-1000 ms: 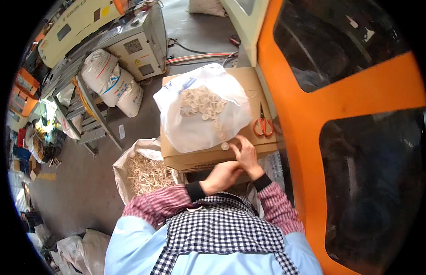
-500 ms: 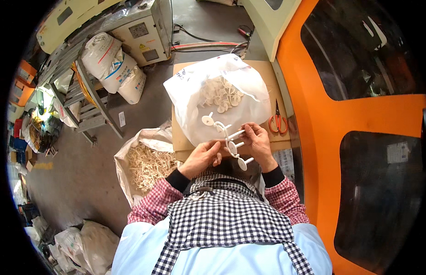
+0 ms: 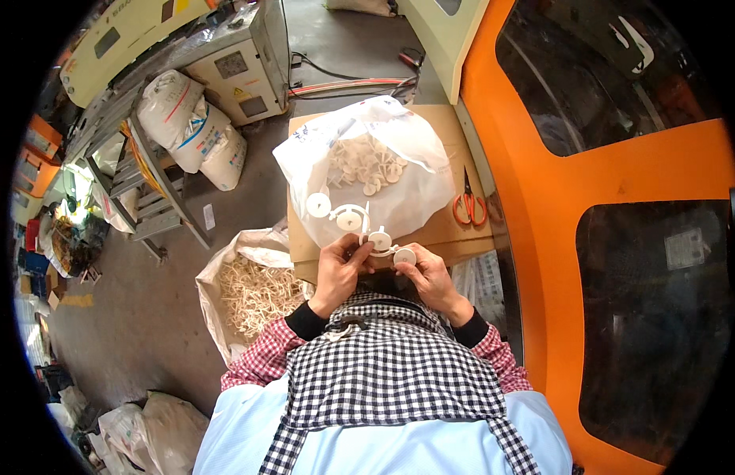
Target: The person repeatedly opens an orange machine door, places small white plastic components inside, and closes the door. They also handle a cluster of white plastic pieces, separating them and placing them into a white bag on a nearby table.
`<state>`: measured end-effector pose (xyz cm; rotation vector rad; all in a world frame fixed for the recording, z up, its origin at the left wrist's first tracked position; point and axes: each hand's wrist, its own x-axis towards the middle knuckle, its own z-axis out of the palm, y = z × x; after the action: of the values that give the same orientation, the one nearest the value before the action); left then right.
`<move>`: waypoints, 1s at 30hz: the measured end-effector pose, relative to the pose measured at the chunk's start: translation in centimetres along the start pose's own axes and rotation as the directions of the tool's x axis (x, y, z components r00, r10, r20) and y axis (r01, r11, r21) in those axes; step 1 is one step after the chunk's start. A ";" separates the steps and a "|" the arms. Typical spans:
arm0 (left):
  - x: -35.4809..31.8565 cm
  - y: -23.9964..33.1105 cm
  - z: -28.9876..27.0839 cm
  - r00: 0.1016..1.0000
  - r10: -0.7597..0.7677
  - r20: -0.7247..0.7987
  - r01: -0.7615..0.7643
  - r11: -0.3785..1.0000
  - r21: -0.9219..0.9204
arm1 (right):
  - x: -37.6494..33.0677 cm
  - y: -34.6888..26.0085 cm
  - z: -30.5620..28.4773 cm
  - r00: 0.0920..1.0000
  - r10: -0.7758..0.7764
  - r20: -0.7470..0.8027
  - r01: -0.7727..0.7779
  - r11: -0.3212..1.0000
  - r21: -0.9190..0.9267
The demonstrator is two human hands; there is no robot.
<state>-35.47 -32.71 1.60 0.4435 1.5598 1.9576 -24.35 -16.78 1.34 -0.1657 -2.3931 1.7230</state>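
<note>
Far left: cluttered shelves and a metal rack (image 3: 150,198) with stuff piled around it, too small to make out properly.
Sacks: two white bulk sacks (image 3: 195,131) leaning together beside a grey machine cabinet (image 3: 245,59), on the concrete floor.
Scrap bag: an open white bag (image 3: 252,289) on the floor just left of the person's knees, full of thin pale plastic sprue bits all tangled up.
Left hand: the left hand (image 3: 338,269) is closed around the near end of a white moulded plastic piece (image 3: 359,229), fingers curled over it.
The piece: it's a runner with round discs hanging off its branches, held up in front of the chest over the near edge of the cardboard box (image 3: 438,229). One disc sticks out up and left, well clear of both hands.
Right hand: the right hand (image 3: 429,277) is pinching the disc at the right end of that same piece, thumb and fingertips tight on it.
Clear bag: a big plastic bag (image 3: 399,194) lies open on the box, with a heap of loose white discs (image 3: 371,162) inside.
Scissors: orange-handled scissors (image 3: 469,204) flat on the box, right of the bag.
Far right: a big orange machine housing (image 3: 557,198) with dark windows.
</note>
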 end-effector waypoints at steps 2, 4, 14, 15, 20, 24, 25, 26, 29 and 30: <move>-0.3 -0.7 0.0 0.997 0.071 -0.037 -0.068 0.994 0.084 | -0.1 0.5 0.1 0.997 0.074 0.037 -0.079 0.987 0.143; -0.5 -1.0 0.1 0.985 0.156 -0.077 -0.137 0.969 0.203 | -0.3 1.4 0.6 0.976 0.179 0.122 -0.214 0.876 0.433; -0.4 -0.5 0.6 0.985 -0.120 -0.120 0.105 0.987 -0.125 | 1.5 1.8 -0.4 0.920 -0.383 -0.080 0.304 0.829 -0.469; -0.4 -0.5 0.5 0.988 0.071 -0.135 -0.050 0.987 0.152 | 1.9 1.6 -0.5 0.918 -0.386 -0.086 0.314 0.843 -0.436; 0.1 0.4 -0.5 0.561 0.637 0.528 -0.728 0.077 0.681 | 5.7 5.2 0.5 0.962 0.252 0.107 -0.274 0.885 0.376; 0.5 1.3 -0.3 0.706 0.593 0.387 -0.620 0.254 0.742 | 12.2 13.2 0.1 0.820 0.570 0.047 -0.528 0.723 0.446; 0.6 0.3 -0.5 0.835 0.534 0.134 -0.479 0.584 0.656 | 13.4 12.4 0.0 0.807 0.590 0.011 -0.555 0.752 0.356; 1.6 -1.4 -1.4 0.769 0.625 0.132 -0.480 0.429 0.765 | 14.3 10.2 -0.4 0.795 0.606 -0.035 -0.577 0.772 0.265; 2.0 -0.3 -1.0 0.931 0.346 -0.120 -0.245 0.831 0.499 | 14.1 6.5 -0.6 0.951 0.309 0.018 -0.309 0.945 0.107; 1.9 -0.5 -1.0 0.947 0.295 -0.124 -0.213 0.870 0.444 | 13.2 5.3 -0.3 0.986 0.145 0.083 -0.152 0.985 0.085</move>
<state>-37.46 -32.22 0.68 0.6903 2.1641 1.8825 -37.26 -12.20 -2.50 -0.2760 -2.4040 1.9341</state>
